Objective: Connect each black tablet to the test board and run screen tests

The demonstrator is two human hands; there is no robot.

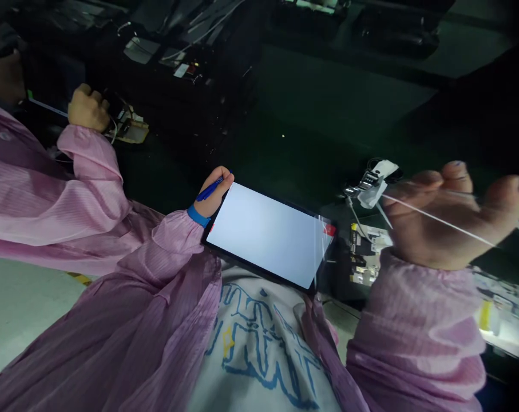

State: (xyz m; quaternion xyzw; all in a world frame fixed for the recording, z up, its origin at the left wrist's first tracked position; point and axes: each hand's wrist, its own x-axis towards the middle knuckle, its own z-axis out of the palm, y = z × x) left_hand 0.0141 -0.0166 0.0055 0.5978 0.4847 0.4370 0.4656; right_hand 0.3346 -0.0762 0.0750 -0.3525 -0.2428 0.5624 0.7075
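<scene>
A tablet (265, 232) with a lit white screen rests tilted over my lap, its clear film lifting at the right edge by a red tab (330, 230). My left hand (216, 191) is closed on the tablet's far left corner, with a blue pen (209, 190) tucked between the fingers. My right hand (450, 220) is raised to the right of the tablet with its fingers curled around a thin white cord (418, 214). The cord runs from a small metal device with a white tag (373, 182).
A co-worker in a pink coat sits at the left, one fist (87, 107) closed near a small circuit board (130, 129) on the dark bench (328, 103). Printed boards and parts (364, 254) lie under my right hand. Dark trays and cables fill the far bench.
</scene>
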